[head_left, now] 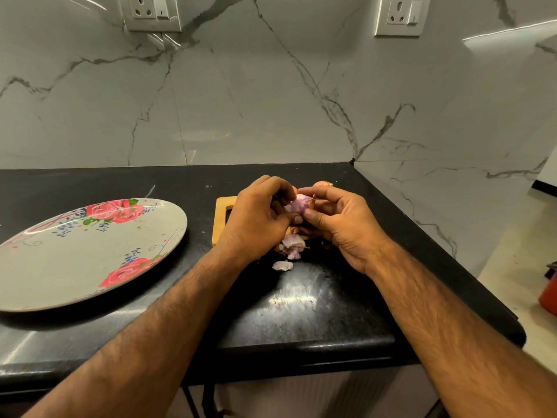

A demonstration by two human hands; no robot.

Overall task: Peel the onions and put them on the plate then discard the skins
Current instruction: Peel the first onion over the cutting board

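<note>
Here both hands meet over the board (219, 224), and the onion (298, 203) sits between them, lifted clear of the wood. The left hand (259, 212) curls round its near side, fingers bent and thumb pressed to the pale purple flesh, probably to steady it. The right hand (340, 224) closes on it from the other side, its fingertips pinching near the top where a scrap of brown skin sticks out. That looks like the grip for pulling a layer away. Holding the onion low over the board likely lets the peelings drop in one spot: a heap of skins (292, 245) lies right under the hands, and one loose piece (282, 265) rests a little nearer on the counter (301, 297). A second onion (322, 184), its brown skin on, peeks out just behind the right hand.

The plate (75, 267), grey with red roses, waits well to the left and holds no onion, so the task seems early.

The counter is black polished stone, glossy, with a few specks and a bright glare patch. Behind it rises white marble-look wall with grey veins and two sockets (150, 12). The counter ends at the right above a pale floor, where something red (548, 294) stands, too cut off to identify.
</note>
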